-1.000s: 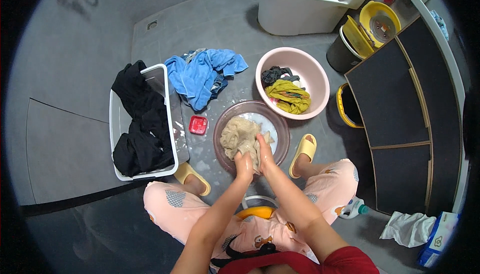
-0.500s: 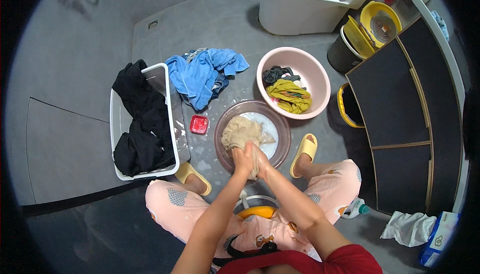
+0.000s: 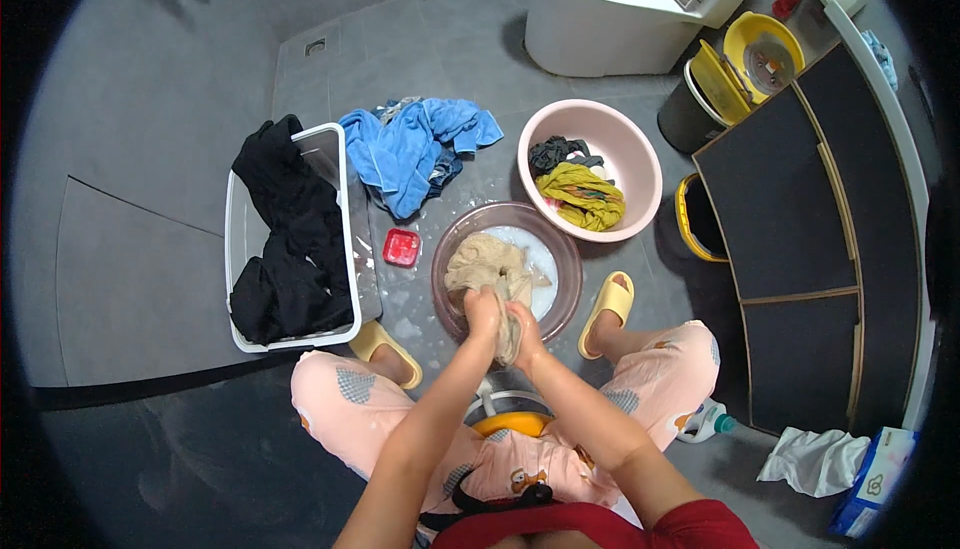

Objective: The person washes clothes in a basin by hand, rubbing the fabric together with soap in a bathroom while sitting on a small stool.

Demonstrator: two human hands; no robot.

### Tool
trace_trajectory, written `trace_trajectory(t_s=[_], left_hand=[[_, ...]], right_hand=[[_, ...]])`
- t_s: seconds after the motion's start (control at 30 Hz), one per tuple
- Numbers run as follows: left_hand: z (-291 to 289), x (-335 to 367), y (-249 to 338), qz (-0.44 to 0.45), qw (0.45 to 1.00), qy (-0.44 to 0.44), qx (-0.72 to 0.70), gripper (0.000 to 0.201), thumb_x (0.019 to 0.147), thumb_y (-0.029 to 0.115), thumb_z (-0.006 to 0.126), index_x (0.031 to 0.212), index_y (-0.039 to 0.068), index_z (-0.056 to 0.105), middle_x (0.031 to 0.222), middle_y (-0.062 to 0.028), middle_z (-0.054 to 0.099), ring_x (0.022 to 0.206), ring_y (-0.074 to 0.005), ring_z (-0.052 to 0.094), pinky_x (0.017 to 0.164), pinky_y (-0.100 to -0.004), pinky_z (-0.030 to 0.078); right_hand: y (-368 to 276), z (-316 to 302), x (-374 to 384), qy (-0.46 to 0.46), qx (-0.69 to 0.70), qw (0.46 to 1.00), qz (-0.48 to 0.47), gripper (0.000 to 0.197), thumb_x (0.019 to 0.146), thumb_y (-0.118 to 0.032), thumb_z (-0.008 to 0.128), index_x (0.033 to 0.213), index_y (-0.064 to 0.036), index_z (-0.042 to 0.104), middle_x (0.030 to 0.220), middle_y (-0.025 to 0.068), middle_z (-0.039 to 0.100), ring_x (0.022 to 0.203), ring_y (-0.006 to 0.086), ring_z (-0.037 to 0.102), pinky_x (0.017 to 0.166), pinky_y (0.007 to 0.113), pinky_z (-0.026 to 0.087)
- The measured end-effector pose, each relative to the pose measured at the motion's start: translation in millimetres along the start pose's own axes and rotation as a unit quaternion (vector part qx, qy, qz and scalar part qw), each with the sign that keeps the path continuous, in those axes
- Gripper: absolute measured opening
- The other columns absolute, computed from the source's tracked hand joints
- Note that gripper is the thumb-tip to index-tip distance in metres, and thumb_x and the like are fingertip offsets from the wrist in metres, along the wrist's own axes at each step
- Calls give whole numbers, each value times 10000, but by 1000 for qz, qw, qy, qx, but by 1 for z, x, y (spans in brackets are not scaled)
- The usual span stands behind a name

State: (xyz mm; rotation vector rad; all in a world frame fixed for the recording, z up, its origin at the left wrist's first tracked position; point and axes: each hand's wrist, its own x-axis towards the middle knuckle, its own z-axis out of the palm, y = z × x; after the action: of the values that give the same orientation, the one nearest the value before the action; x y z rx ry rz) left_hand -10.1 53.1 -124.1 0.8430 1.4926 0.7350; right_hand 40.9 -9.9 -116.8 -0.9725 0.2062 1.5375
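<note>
Clamping beige cloth [image 3: 488,261] between them at the brown basin [image 3: 572,274], the left hand [image 3: 484,314] and right hand [image 3: 524,331] seem mid-scrub, the next rub calling for a firm hold.

Through the head camera I see the left hand [image 3: 484,316] and right hand [image 3: 523,333] gripping a beige cloth [image 3: 487,264] over a brown basin [image 3: 574,274] of whitish water, just beside a pink basin [image 3: 632,154].
</note>
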Motion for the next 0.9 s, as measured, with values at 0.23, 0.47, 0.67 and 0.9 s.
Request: trace_trajectory(t_s=[0.23,0.47,0.67,0.9], left_hand=[[-3,-59,-31,216,948,-123,197,361,809,210,389,1002,-69,513,1051,-272,486,1027,-405,412,875,-449,293],[-3,-24,-1,275,895,-76,343,401,808,277,424,998,-63,515,1070,-259,481,1018,-395,418,891,-442,282],[-8,30,-11,90,994,-61,18,435,793,327,478,949,-72,554,879,-175,592,807,-267,560,716,-338,409],[3,21,-31,115,989,19,-89,277,750,55,408,969,-85,504,984,-215,541,913,-311,513,798,-358,373]], right_hand=[[-12,-7,32,-117,150,979,73,434,837,-316,395,1123,6,449,1051,163,536,949,294,522,850,384,405],[14,-50,62,-141,133,972,135,376,849,-338,367,1068,-65,506,1030,112,550,904,245,544,817,373,427],[-6,8,6,-56,25,997,42,412,798,-245,542,1142,-48,428,1044,91,528,926,203,533,804,335,427],[5,15,6,-2,-73,989,-129,526,754,-165,605,1199,-38,355,1057,88,506,942,200,511,796,292,422]])
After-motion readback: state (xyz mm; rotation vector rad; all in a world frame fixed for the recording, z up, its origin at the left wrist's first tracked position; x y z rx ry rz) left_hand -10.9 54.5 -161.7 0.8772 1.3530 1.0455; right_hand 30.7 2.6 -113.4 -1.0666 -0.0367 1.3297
